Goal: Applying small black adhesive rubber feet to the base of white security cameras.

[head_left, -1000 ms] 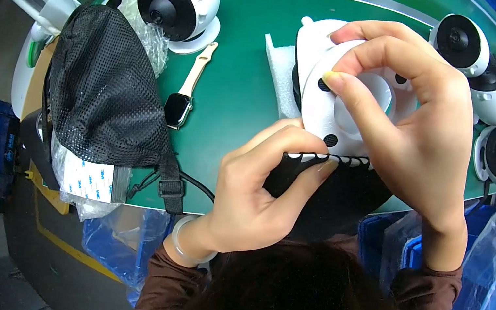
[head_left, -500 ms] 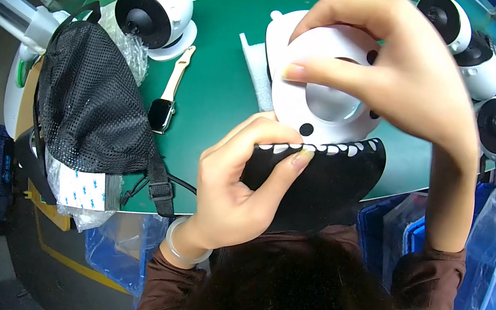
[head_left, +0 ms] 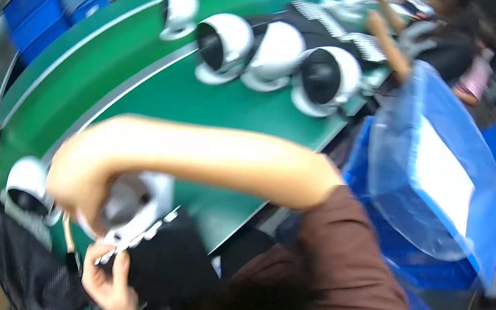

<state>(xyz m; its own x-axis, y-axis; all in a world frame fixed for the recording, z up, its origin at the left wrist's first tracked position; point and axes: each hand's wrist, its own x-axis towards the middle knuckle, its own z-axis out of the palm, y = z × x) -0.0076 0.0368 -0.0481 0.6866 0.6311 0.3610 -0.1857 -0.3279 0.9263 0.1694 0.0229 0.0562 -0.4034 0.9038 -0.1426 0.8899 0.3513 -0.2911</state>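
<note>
My left hand [head_left: 108,286] is closed, pinching the edge of a black sheet [head_left: 173,261]. White half-round pads [head_left: 144,234] line that edge. Just beyond the sheet lies a white camera housing [head_left: 159,196], its round opening showing a grey inside. My right hand [head_left: 80,182] bends over the housing's left side, its forearm reaching across from the right. Blur and the hand itself hide most of its fingers, so I cannot tell whether it grips the housing.
A black mesh bag [head_left: 21,254] and a white camera [head_left: 27,182] are at the left, near a watch strap [head_left: 67,235]. Several white cameras [head_left: 279,54] stand along the far table. Blue lined bins [head_left: 407,156] stand at right. Another person's arms [head_left: 390,44] work at the far end.
My view has swung to the right, so hands and housing now appear lower left, and the far cameras and bins have come into view. The left hand still pinches the black sheet.
</note>
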